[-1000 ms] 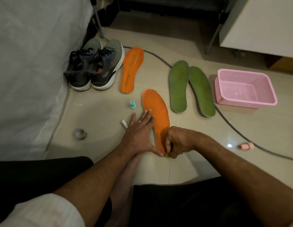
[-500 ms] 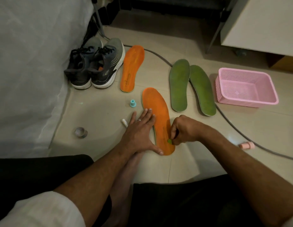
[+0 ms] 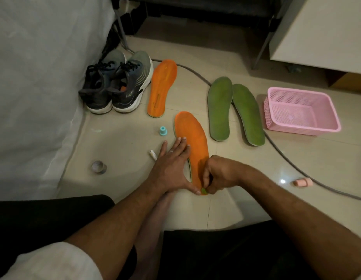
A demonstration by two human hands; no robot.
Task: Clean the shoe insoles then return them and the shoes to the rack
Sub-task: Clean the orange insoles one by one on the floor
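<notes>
left hand (image 3: 171, 170) flat, we press orange insole (image 3: 192, 142) | right hand (image 3: 220, 174) beside it pinches small green scrubber (image 3: 204, 191) on heel

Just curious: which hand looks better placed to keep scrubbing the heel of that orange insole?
The right hand: it pinches a small green scrubber at the near orange insole's heel, while the left hand lies flat, pinning it down.
</notes>
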